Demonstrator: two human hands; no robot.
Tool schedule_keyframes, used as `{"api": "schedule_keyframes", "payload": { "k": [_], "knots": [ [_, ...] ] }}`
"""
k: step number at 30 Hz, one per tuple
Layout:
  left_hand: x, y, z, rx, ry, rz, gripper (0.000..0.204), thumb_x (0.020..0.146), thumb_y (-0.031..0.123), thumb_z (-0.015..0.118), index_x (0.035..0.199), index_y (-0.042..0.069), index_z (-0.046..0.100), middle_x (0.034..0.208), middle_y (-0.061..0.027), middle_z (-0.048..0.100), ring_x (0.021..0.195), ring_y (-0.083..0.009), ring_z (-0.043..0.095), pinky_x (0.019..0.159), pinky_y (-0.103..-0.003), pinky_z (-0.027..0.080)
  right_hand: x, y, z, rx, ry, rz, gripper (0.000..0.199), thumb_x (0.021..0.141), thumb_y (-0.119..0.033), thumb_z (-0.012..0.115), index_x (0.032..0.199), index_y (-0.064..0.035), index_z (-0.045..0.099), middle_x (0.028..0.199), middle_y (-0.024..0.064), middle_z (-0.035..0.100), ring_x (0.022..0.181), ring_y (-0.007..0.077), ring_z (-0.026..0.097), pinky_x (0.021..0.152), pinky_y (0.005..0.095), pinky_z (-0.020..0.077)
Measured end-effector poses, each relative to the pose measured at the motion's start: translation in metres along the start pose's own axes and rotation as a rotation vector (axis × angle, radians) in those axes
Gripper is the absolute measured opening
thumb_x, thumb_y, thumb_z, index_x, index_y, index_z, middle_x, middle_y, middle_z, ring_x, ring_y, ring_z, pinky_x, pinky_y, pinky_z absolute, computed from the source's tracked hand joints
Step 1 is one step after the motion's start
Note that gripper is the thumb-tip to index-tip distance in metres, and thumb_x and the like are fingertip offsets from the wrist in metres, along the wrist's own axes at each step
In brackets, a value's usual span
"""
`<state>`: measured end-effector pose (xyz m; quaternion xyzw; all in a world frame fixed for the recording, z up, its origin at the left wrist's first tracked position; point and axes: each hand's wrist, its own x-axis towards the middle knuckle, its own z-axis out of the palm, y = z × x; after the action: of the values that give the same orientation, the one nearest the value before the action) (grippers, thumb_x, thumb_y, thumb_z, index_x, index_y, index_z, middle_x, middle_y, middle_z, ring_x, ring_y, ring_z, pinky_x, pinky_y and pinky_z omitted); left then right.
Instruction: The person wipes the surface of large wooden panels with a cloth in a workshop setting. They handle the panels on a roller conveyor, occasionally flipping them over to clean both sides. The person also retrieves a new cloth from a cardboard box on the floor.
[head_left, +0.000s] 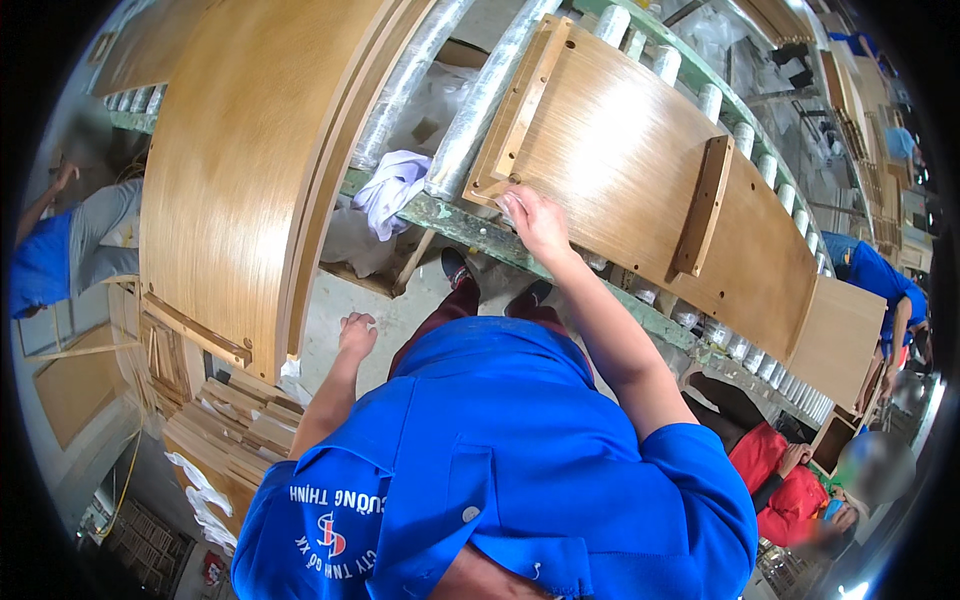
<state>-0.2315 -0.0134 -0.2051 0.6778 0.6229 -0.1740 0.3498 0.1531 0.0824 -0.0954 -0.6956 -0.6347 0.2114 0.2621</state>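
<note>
Wooden panel (620,130): left hand (357,333) is held off it, grip empty, fingers apart. At its near-left corner, a pale scrap (512,207) is pinched in the right hand (540,226). Panel is laid flat across film-wrapped rollers (492,104), presumably to slide unscratched.

A worn, green-framed roller conveyor (455,222) is fitted with silvery cylindrical rollers (497,98) wrapped in clear film. Across these rollers a long, flat, light-brown wooden panel (610,130) is borne, its upper face being crossed by two narrow wooden strips. At the far right, a smaller, paler rectangular board (840,335) is seen just beside the panel's end; its underside is hidden. A crumpled whitish-lavender cloth (393,193) is draped over the frame's near left end. On the grey floor (400,318) below, dark shoes (455,265) are planted.
</note>
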Motion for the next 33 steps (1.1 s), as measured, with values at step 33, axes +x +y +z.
{"api": "schedule_keyframes", "payload": {
  "k": [33],
  "knots": [
    [0.067, 0.092, -0.030, 0.032, -0.073, 0.298, 0.022, 0.080, 0.021, 0.056, 0.097, 0.010, 0.064, 0.105, -0.0143, 0.060, 0.106, -0.0323, 0.050, 0.094, -0.041, 0.036, -0.111, 0.092, -0.082, -0.039, 0.354, 0.274, 0.018, 0.088, -0.029, 0.056, 0.090, -0.0133, 0.064, 0.073, 0.0130, 0.064, 0.068, 0.0336, 0.063, 0.060, 0.0426, 0.0494]
  ]
}}
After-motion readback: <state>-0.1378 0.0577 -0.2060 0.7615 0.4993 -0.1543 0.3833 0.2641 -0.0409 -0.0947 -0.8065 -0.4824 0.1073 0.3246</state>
